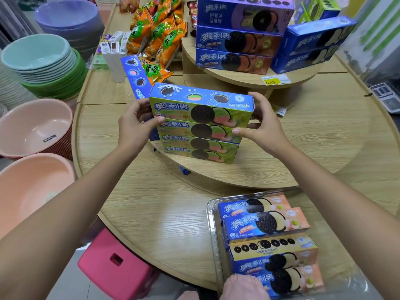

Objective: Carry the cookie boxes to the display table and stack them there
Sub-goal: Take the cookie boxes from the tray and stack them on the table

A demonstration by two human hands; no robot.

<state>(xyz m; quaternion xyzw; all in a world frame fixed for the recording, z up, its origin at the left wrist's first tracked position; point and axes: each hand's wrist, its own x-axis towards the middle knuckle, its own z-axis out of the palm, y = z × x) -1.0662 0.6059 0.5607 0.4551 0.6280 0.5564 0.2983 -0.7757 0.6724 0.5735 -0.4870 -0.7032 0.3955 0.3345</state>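
Observation:
A stack of several blue-and-green cookie boxes [201, 135] stands on the lower round wooden tier [249, 169] of the display table. My left hand [135, 124] grips the left end of the top box [201, 105] and my right hand [262, 122] grips its right end; the box rests on the stack. At the bottom right a metal tray [213, 230] holds several blue-and-orange cookie boxes [266, 226]. One more blue box [135, 75] leans behind the stack on the left.
The upper tier [238, 76] carries stacked purple, blue and brown cookie boxes [236, 42] and blue ones [311, 46]. Orange snack bags [158, 33] lie behind. Stacks of plastic basins [39, 61] crowd the left. A pink stool [114, 265] stands below the table edge. A knee [244, 286] shows at the bottom.

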